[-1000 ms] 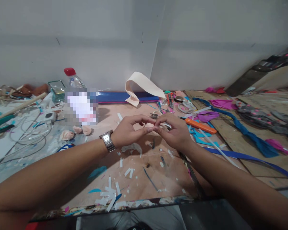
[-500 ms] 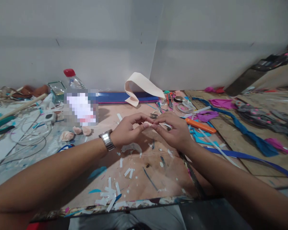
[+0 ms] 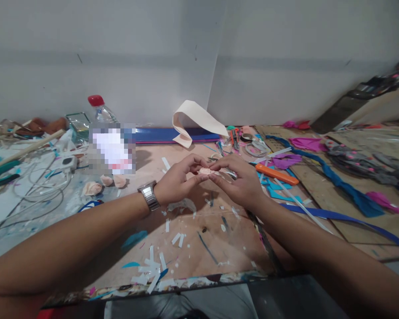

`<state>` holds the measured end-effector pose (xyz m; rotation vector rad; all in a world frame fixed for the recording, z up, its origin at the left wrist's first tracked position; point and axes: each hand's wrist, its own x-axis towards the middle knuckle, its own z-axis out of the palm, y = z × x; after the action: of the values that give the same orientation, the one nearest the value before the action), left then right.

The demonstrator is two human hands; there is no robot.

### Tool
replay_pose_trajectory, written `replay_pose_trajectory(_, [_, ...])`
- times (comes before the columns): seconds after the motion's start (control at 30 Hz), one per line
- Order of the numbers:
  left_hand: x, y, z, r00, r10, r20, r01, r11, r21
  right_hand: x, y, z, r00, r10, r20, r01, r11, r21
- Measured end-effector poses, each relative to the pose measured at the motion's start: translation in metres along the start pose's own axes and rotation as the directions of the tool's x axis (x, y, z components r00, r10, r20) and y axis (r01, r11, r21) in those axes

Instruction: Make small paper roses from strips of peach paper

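Observation:
Between my two hands, above the middle of the table, is a small pale-pink paper rose (image 3: 205,171). My left hand (image 3: 182,176), with a metal watch (image 3: 148,195) on the wrist, pinches it from the left with thumb and fingertips. From the right, my right hand (image 3: 240,180) closes its thumb and fingers on the same flower. Fingertips of both hands nearly meet and cover its edges. Several similar paper roses (image 3: 93,188) lie to the left, beyond the watch. A curled strip of cream crepe paper (image 3: 199,117) stands behind my hands.
An orange cutter knife (image 3: 277,174) and a blue ribbon (image 3: 347,220) lie right of my hands. White paper scraps (image 3: 152,262) are scattered near the front edge. At the back left stand a bottle with a red cap (image 3: 96,101) and a blurred-out bright object (image 3: 112,149).
My fingers have shifted around the paper rose, so more of its layered face now shows. Both hands stay in almost the same place, and the table items have not moved.

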<state>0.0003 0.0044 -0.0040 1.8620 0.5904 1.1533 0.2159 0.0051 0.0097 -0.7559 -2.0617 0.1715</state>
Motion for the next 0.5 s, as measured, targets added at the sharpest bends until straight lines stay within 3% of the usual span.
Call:
replay_pose_trajectory(0.3, [0.0018, 0.0016, -0.0038, 0.999, -0.026, -0.021, 0.026, 0.999, 0.024, 0.0029, -0.0027, -0.0026, 0.997, -0.070, -0.018, 0.070, 0.998, -0.004])
replay_pose_trajectory(0.5, [0.0037, 0.0037, -0.0048, 0.996, -0.051, -0.067, 0.056, 0.995, 0.084, 0.0021, -0.0003, -0.0019, 0.999, -0.049, 0.002, 0.049, 0.998, -0.033])
